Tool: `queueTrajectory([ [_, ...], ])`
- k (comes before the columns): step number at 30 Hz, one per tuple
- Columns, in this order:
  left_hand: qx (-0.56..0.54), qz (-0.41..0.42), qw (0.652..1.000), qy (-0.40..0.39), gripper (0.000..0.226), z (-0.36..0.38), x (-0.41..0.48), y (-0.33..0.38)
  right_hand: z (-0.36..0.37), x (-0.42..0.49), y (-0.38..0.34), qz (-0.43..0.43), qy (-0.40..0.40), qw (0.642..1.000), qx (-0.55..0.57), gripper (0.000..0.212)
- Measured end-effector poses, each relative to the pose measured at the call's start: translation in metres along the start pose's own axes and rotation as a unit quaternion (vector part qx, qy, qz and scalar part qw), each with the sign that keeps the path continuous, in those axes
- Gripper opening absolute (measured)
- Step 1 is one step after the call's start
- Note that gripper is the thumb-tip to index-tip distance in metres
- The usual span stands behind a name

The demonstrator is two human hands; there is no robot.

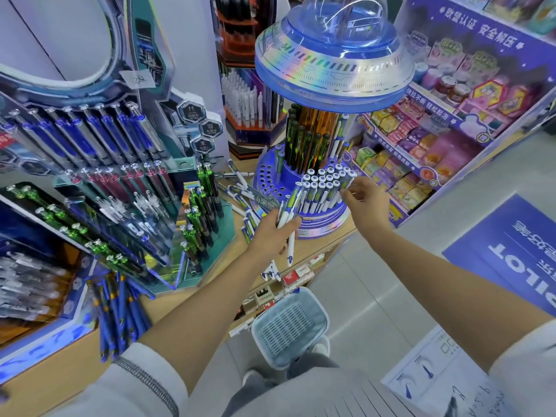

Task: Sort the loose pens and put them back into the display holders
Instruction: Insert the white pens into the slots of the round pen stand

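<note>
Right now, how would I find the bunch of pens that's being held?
Find the big round blue stand with the shiny saucer top. Just in front of its base, the left hand grips a bunch of white pens. Other white pens stand in holes or lie on the counter; this bunch is clutched in a fist.

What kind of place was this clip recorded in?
Most likely a stationery shop: a tiered teal acrylic pen display rack, a round blue pen carousel with a saucer-shaped top, and a purple cardboard shelf unit of small packaged goods.

Left hand (270, 233) grips white pens (287, 219); right hand (365, 197) touches holder pens (326, 185).
</note>
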State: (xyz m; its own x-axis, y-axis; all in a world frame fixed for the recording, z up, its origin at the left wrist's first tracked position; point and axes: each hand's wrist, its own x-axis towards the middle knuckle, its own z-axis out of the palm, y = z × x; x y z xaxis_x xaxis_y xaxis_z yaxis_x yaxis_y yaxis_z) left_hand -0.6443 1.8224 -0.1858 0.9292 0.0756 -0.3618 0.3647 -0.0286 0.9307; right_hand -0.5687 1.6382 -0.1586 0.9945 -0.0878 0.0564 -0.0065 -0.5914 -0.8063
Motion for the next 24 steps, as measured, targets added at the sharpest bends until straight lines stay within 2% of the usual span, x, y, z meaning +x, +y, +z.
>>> queueTrajectory([
  [3, -0.004, 0.003, 1.000, -0.004, 0.033, 0.000, -0.003, -0.001, 0.004, -0.003, 0.001, 0.030, 0.000, 0.998, 0.054, 0.017],
  [6, -0.008, 0.007, 1.000, -0.012, 0.028, -0.001, -0.004, -0.002, 0.006, -0.002, 0.006, 0.041, 0.001, 0.999, 0.025, 0.016],
  [10, -0.005, 0.013, 1.000, -0.021, 0.030, 0.001, -0.005, -0.001, 0.002, -0.009, 0.011, 0.044, -0.004, 0.998, 0.042, 0.015],
  [11, -0.008, 0.015, 0.999, -0.029, 0.028, 0.003, -0.006, 0.000, 0.000, -0.013, 0.011, 0.045, -0.025, 0.997, 0.051, 0.014],
  [13, -0.010, 0.017, 0.998, -0.051, 0.020, 0.007, -0.006, 0.001, -0.002, -0.020, 0.009, 0.059, -0.114, 0.988, 0.091, 0.018],
  [15, -0.005, 0.015, 0.997, -0.082, 0.016, 0.012, -0.007, 0.001, -0.002, -0.026, 0.007, 0.089, -0.225, 0.962, 0.130, 0.024],
  [17, 0.011, 0.007, 0.994, -0.112, 0.018, 0.018, -0.010, 0.003, -0.002, -0.032, 0.007, 0.107, -0.287, 0.939, 0.160, 0.021],
  [21, 0.025, 0.007, 0.990, -0.137, 0.010, 0.027, -0.015, 0.005, -0.008, -0.035, 0.008, 0.120, -0.287, 0.926, 0.214, 0.014],
  [24, 0.029, 0.016, 0.991, -0.127, 0.006, 0.029, -0.013, 0.004, -0.018, -0.034, 0.012, 0.140, -0.225, 0.933, 0.244, 0.014],
])
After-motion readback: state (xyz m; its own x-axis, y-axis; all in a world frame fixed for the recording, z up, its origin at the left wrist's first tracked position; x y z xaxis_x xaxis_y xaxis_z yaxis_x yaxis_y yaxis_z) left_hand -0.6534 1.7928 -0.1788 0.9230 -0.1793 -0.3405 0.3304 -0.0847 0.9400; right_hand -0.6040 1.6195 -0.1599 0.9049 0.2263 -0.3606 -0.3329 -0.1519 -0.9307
